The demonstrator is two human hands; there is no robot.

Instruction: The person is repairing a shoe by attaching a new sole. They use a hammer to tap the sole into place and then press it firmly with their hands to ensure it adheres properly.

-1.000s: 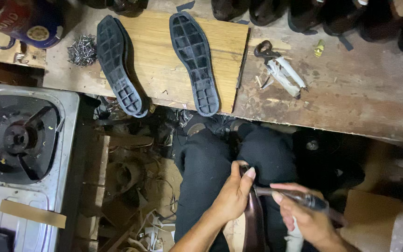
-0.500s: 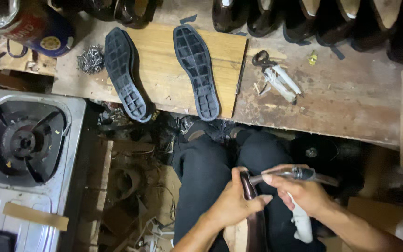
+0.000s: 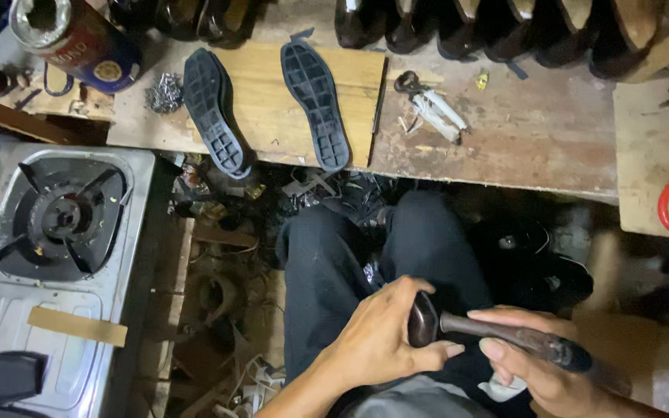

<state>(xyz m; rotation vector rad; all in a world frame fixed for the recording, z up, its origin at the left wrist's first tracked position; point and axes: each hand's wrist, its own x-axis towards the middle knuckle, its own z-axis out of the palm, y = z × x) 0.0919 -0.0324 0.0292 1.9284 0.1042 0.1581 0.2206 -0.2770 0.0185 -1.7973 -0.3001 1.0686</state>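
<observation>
Dark shoe [image 3: 423, 319]: sat on the person's lap between the knees, its toe poking up between the two hands.
Left hand [image 3: 381, 344]: fingers were wrapped closed around the shoe, thumb stretched toward the tool.
Right hand [image 3: 540, 371]: was curled shut around the handle of a hammer-like tool [image 3: 516, 340], its tip touching the shoe.
Risk: the tool could slip off the rounded toe and hit the left thumb lying just beside it; the shoe, propped only on the lap, might twist.
Count, left to right: one gas burner [image 3: 60, 220], one tin [image 3: 79, 39], two black soles [image 3: 212, 112] on the board, one pair of pliers [image 3: 427, 101], probably; that corner was dim.
</observation>
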